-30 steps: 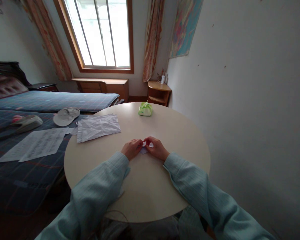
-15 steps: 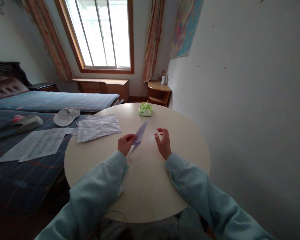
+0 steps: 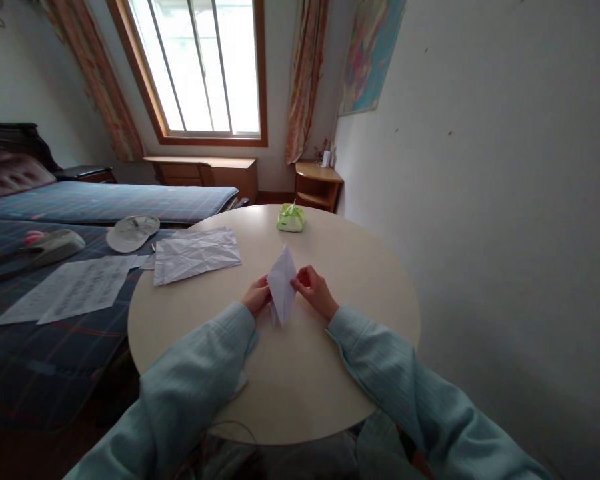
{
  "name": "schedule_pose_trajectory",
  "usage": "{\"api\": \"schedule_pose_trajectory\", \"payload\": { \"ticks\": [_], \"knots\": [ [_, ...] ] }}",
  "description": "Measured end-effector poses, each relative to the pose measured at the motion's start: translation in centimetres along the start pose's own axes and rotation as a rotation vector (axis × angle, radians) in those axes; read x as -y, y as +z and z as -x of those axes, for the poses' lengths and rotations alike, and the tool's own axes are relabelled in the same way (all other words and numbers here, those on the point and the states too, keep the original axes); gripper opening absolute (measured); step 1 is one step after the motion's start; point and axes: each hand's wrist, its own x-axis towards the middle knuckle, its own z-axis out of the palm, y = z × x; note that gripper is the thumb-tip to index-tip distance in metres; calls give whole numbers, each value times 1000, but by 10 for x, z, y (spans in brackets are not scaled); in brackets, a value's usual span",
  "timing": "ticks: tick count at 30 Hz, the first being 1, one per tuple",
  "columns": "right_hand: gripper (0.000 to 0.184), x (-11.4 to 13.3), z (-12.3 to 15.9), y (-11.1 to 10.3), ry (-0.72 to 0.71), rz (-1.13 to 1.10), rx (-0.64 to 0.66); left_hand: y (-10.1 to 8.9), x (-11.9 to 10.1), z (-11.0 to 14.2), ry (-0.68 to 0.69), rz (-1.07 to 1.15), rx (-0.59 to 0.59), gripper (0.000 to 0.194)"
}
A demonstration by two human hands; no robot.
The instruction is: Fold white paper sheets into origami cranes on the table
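Note:
A folded sheet of white paper, shaped like a tall diamond with a split lower end, is held upright above the round table. My left hand grips its left edge, the fingertips partly hidden behind the paper. On the other side, my right hand pinches the paper's right corner between thumb and fingers. Farther left on the tabletop lie creased white sheets, apart from both hands.
A green tissue pack stands near the table's far edge. To the left, a bed bears printed sheets and a white cap. The bare wall rises at the right.
My right hand has moved left and closed on the paper's right corner. The paper has turned from nearly edge-on to show its broad diamond face.

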Motion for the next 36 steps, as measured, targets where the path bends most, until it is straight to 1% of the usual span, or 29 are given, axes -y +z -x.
{"api": "schedule_pose_trajectory", "payload": {
  "ticks": [4, 16, 19, 22, 25, 27, 31, 36],
  "knots": [
    [17, -2, -1, 0, -27, 89, 2, -3, 2, -2, 9, -48, -3, 29],
    [15, 2, -1, -2, -46, 167, 17, -5, 1, -2, -17, -99, 48, 34],
    [15, 3, 0, -2, -54, 132, 44, -5, 2, -2, 8, -95, 56, 34],
    [17, 6, 2, -2, -60, 21, 115, -5, 4, -4, 37, -69, 62, 34],
    [21, 9, 3, -4, -73, -88, 177, -6, 5, -5, 43, -53, 32, 33],
    [23, 9, 3, -5, -89, -113, 201, -6, 5, -6, 43, -45, 17, 33],
    [23, 6, 2, -4, -91, -98, 207, -6, 5, -5, 39, -18, 13, 31],
    [17, 4, 2, -2, -54, -116, 167, -5, 3, -4, 27, -21, 33, 32]
  ]
}}
